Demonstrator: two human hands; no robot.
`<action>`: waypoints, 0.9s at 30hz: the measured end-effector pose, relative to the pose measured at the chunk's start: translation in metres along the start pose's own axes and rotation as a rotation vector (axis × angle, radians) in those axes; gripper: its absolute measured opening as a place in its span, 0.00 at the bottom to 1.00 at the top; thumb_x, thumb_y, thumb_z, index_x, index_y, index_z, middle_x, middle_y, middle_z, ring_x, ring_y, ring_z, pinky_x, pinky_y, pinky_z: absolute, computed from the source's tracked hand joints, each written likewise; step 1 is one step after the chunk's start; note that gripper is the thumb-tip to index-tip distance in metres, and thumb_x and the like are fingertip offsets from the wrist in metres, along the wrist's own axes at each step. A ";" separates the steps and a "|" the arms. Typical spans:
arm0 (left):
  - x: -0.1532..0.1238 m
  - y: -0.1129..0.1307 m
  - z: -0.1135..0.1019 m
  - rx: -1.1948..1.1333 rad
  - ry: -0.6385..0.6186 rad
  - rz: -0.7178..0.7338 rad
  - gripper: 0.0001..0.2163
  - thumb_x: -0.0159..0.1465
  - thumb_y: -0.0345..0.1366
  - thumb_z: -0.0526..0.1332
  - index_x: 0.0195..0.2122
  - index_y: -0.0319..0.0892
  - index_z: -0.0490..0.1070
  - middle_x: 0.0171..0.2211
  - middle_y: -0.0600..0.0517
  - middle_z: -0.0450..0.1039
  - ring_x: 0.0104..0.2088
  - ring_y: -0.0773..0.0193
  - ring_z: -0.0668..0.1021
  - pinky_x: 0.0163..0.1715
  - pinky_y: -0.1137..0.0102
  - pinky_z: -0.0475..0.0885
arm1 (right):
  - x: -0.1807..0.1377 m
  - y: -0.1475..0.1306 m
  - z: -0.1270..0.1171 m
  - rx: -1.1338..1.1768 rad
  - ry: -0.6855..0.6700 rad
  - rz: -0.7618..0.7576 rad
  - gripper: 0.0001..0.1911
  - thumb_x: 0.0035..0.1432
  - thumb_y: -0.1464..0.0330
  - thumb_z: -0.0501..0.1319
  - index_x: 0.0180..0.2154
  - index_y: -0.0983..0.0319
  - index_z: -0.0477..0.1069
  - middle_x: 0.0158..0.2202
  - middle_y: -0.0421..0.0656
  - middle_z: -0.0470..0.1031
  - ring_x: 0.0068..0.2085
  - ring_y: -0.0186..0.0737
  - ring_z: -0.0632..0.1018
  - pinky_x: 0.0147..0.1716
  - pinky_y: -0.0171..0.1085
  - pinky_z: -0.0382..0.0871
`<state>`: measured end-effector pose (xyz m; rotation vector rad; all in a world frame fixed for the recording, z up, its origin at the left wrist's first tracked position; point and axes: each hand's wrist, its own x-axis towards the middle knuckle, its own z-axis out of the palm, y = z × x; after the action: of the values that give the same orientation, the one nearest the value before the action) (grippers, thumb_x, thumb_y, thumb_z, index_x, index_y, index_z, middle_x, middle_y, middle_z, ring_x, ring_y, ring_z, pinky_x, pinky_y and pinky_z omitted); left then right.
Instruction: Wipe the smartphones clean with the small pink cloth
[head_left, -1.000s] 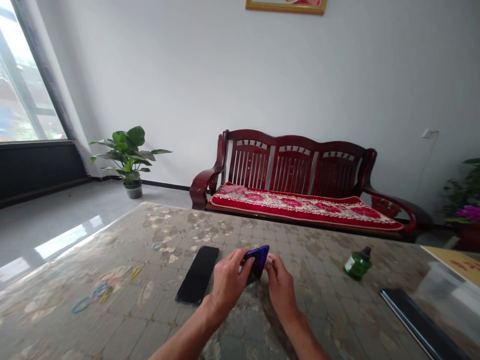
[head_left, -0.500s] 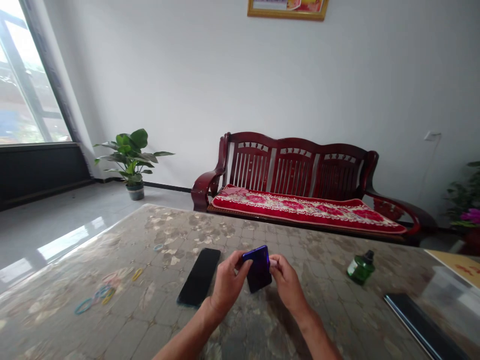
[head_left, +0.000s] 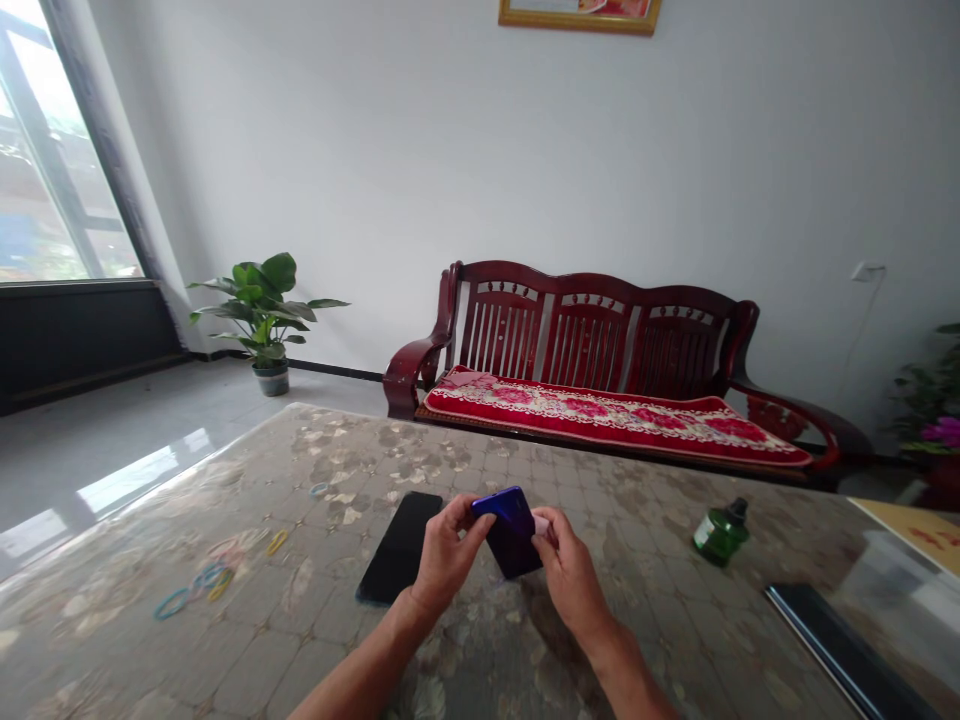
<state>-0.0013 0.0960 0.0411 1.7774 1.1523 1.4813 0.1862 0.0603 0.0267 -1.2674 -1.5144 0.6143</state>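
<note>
My left hand [head_left: 444, 552] grips a blue-purple smartphone [head_left: 508, 535] by its upper left edge, thumb in front and fingers behind. The phone is tilted and held up over the table. At its right edge, my right hand [head_left: 564, 560] is closed with thumb and fingers pinched round a small pale piece [head_left: 541, 525], whose kind I cannot make out. Just left of my left hand, a black smartphone [head_left: 401, 548] lies flat on the table, partly covered by that hand.
Colourful loops [head_left: 196, 588] lie on the patterned tablecloth [head_left: 300, 650] at left. To the right stand a green bottle [head_left: 721, 533] and a dark flat case [head_left: 840, 645]. Past the table are a wooden bench [head_left: 585, 315] and a potted plant [head_left: 266, 310].
Both hands stay on the phone. The phone has shifted slightly left and its face has turned, showing more blue-purple. The right hand remains at its right edge.
</note>
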 end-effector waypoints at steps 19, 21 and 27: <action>0.006 0.001 -0.007 0.046 -0.095 -0.012 0.07 0.59 0.40 0.62 0.33 0.41 0.73 0.24 0.56 0.70 0.25 0.66 0.71 0.27 0.74 0.66 | 0.004 -0.009 -0.010 -0.087 -0.027 -0.020 0.15 0.55 0.71 0.56 0.45 0.56 0.71 0.38 0.39 0.79 0.38 0.40 0.79 0.38 0.34 0.70; 0.009 -0.001 -0.011 0.085 -0.200 -0.022 0.06 0.58 0.38 0.61 0.33 0.41 0.72 0.25 0.56 0.71 0.26 0.66 0.71 0.27 0.74 0.66 | 0.008 -0.013 -0.017 -0.143 -0.072 -0.042 0.16 0.54 0.72 0.56 0.44 0.54 0.72 0.38 0.38 0.79 0.39 0.40 0.79 0.38 0.34 0.70; 0.007 -0.002 -0.014 0.365 -0.415 0.033 0.04 0.58 0.35 0.62 0.28 0.43 0.68 0.22 0.59 0.69 0.24 0.66 0.71 0.25 0.74 0.60 | 0.018 -0.034 -0.040 -0.392 -0.290 -0.173 0.18 0.55 0.75 0.54 0.43 0.51 0.72 0.39 0.37 0.78 0.42 0.39 0.77 0.40 0.34 0.67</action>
<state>-0.0148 0.1019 0.0460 2.2228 1.2267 0.8883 0.2106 0.0579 0.0764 -1.3584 -2.0363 0.4101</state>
